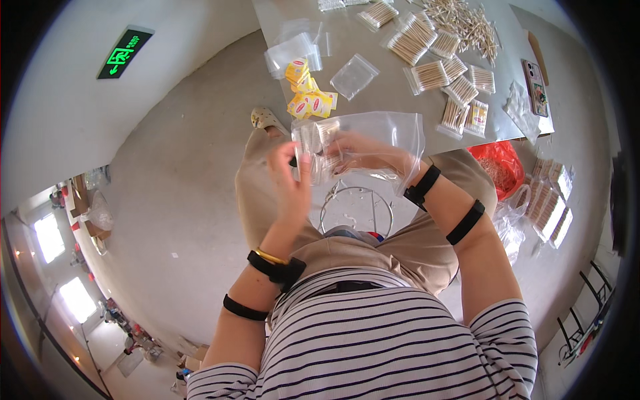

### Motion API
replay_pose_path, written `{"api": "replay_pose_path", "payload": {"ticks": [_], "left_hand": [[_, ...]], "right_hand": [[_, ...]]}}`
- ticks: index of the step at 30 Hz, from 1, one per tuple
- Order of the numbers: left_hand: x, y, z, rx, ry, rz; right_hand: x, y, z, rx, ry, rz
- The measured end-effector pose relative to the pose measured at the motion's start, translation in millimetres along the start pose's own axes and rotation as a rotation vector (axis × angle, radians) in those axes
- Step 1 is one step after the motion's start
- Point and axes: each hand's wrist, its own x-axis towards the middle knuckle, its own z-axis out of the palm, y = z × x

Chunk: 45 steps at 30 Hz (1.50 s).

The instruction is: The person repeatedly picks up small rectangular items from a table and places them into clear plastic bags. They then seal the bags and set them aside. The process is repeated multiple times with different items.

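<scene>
A large clear plastic bag [393, 130] hangs above my lap at the table's near edge. My right hand [357, 150] reaches into it through the mouth on the right. Its fingers are curled against small packs of cotton swabs [327, 131] at the bag's left end; the fingertips show only partly through the film. My left hand [290, 180] is at the closed left end, slightly blurred, with fingers apart and the thumb side against the bag.
On the table [373, 100] lie yellow printed cards [310, 100], empty clear bags [293, 53], filled swab packs [427, 77], loose cotton swabs [463, 27] and a phone [535, 87]. A red bag [497, 167] and stacked packs [550, 200] stand on the right. A wire-rimmed stool [357, 207] is between my knees.
</scene>
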Motion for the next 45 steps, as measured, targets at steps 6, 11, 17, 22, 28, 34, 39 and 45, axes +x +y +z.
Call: {"api": "replay_pose_path", "payload": {"ticks": [6, 11, 17, 22, 28, 34, 39, 45], "left_hand": [[3.4, -41.9, -6.5, -0.383, -0.135, -0.579], [3.9, -38.1, 4.3, -0.231, -0.239, -0.273], [7.0, -26.9, 3.7, -0.006, -0.226, -0.152], [10.9, 0.5, 3.7, 0.151, -0.253, -0.170], [10.8, 9.3, 8.6, 0.313, -0.254, -0.067], [25.3, -14.1, 5.4, 0.076, -0.267, -0.091], [33.4, -21.3, 12.8, 0.072, -0.290, -0.087], [30.3, -19.5, 20.5, 0.204, -0.271, -0.094]], "right_hand": [[3.4, -11.6, 5.9, -0.110, 0.018, 0.111], [0.0, -6.8, 3.2, -0.125, 0.019, 0.179], [-2.9, -18.9, -5.9, -0.168, 0.064, 0.270], [-11.9, 3.9, -7.7, -0.136, 0.157, 0.216], [-14.8, -10.1, -3.3, -0.505, 0.179, 0.114], [-14.0, -31.4, -16.0, -0.595, 0.107, 0.144], [-6.4, -24.3, -25.5, -0.592, 0.024, 0.123], [-2.6, -18.9, -33.5, -0.709, -0.013, 0.002]]}}
